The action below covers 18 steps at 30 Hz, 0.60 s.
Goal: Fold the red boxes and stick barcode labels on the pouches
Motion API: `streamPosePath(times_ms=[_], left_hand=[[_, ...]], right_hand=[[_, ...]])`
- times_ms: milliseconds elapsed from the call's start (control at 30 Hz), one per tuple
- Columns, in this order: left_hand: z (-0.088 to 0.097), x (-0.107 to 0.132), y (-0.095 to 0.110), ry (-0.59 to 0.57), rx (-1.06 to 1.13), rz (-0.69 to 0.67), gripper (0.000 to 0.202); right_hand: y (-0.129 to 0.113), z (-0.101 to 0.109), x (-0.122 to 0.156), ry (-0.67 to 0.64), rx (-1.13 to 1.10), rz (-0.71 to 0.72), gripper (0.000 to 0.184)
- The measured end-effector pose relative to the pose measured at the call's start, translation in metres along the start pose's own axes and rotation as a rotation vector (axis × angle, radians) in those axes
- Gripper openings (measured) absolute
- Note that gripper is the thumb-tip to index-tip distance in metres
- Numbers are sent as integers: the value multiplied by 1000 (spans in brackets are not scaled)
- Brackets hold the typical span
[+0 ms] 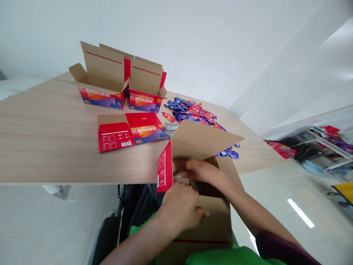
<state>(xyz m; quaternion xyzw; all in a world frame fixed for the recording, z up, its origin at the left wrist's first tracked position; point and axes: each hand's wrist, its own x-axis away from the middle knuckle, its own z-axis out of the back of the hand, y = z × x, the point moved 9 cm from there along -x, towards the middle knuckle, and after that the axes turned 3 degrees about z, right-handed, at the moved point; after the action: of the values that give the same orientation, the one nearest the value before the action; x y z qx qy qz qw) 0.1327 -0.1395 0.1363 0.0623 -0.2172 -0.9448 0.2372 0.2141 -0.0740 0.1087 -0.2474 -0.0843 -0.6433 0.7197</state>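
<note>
An open cardboard box [206, 138], plain brown inside and red on its outer side flap, stands tilted at the table's front edge, over my lap. My left hand [182, 204] reaches over its near left side, knuckles bent and fingertips hidden inside; the thumb sticks out to the right. Deeper in the box, my right hand [194, 170] has its fingers bent against the inner cardboard near the left wall. The fingers of both hands come close together there. What exactly the fingertips pinch on the inner flaps is partly hidden.
Two printed boxes [102, 98] with raised lids stand at the back. A flattened red carton [116, 138] lies before them. Red and blue sachets [193, 110] are heaped on the right, beside a stack of folded paper [172, 128]. A shelf [328, 143] stands off to the right.
</note>
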Motion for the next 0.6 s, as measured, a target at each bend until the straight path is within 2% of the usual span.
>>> streamPosePath(times_ms=[100,200,233,300,333,400,500,600], left_hand=[[4,-1,-3,57,-17,-28,53],[12,-5,-9,121,-43,-80,56],[14,-7,-12,134,-56,-97,57],[19,-10,-17,176,-96,-146,59],[22,-11,-19,211,-122,-181,57],[28,-11,-19,305,-172,-262,49],[38,-6,-23,470,-188,-317,42],[63,13,-29,753,-65,-372,40]], right_hand=[[-11,19,58,218,-28,111,29],[-10,10,124,322,44,263,29],[-5,5,143,395,113,298,35],[8,-12,165,507,265,319,64],[14,-21,170,567,332,315,78],[21,-38,168,692,491,292,90],[22,-56,155,799,604,289,90],[26,-61,148,798,597,296,89]])
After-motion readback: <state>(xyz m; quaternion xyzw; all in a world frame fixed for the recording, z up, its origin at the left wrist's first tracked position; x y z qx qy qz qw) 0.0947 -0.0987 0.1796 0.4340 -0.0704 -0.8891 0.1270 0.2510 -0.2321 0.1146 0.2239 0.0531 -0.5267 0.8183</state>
